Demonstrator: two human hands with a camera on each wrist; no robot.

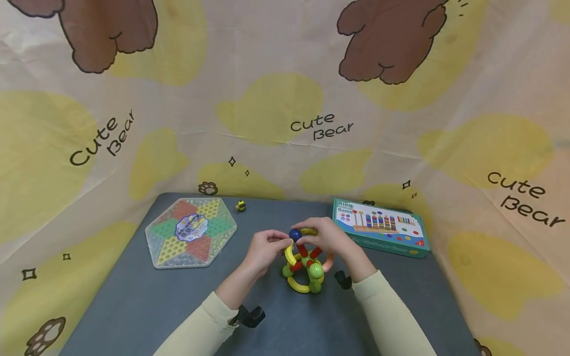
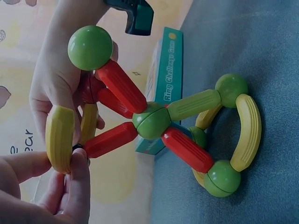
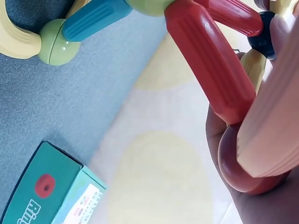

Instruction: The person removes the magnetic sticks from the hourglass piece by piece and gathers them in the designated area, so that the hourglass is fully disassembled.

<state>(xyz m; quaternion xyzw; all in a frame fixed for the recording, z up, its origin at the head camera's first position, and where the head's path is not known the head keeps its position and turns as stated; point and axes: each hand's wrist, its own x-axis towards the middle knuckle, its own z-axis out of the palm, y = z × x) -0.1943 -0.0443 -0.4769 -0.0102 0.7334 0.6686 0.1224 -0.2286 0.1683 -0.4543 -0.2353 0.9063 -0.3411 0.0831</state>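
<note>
A magnetic stick-and-ball toy frame stands on the table, with a green ball (image 2: pixel 152 120) at its centre and red rods (image 2: pixel 111 140) fanning out. Its base has green balls joined by curved yellow rods (image 2: pixel 247 133). My left hand (image 1: pixel 265 249) pinches a curved yellow rod (image 2: pixel 60 139) between thumb and fingers, beside a dark blue ball (image 1: pixel 295 235) at the top. From the other side, my right hand (image 1: pixel 328 235) grips the frame's top by a red ball (image 3: pixel 247 163) and another curved yellow rod (image 1: pixel 308 231). A pinkish curved rod (image 3: pixel 273 121) hangs from that red ball.
A hexagonal clear case (image 1: pixel 190 233) of coloured pieces lies at the back left. Behind the hands, a small bee figure (image 1: pixel 241 205) sits near the table's far edge. The green Ring Challenge Game box (image 1: pixel 380 228) lies at the back right, close to my right forearm.
</note>
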